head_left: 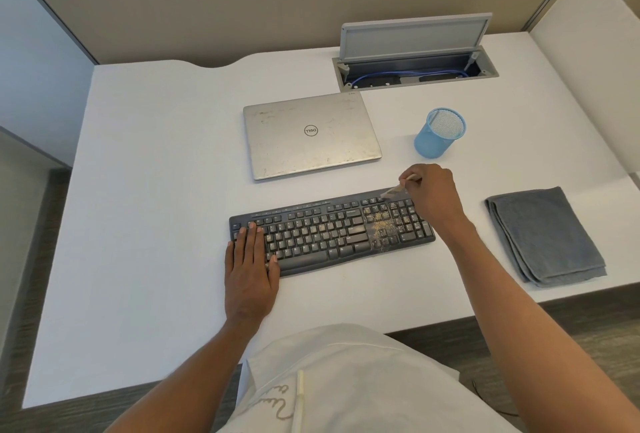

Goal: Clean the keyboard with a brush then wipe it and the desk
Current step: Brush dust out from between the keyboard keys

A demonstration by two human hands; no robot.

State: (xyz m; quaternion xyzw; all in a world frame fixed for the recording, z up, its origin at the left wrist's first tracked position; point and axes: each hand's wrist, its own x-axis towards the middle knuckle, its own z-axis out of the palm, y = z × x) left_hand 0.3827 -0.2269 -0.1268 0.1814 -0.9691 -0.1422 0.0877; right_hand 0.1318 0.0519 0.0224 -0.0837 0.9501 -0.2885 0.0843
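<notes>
Head view. Black plastic full-size keyboard (pixel 329 235) lies flat on the white desk (pixel 156 190), in front of a closed silver laptop (pixel 311 134). Yellowish crumbs (pixel 381 224) are scattered over its right-hand keys.

Left hand (pixel 249 270) lies flat, fingers straight, pressing the keyboard's left end. Probably a light, stiff board that would skid if unpinned.

Right hand (pixel 433 193) has its fingers curled, pinching the small wooden-handled brush (pixel 398 187) by the handle end. Bristles point down-left, at the keyboard's far right edge, just beyond the crumbs. Brush looks light with soft bristles, so a fingertip hold suits it.

Folded grey cloth (pixel 547 235) lies untouched to the right, well apart.
</notes>
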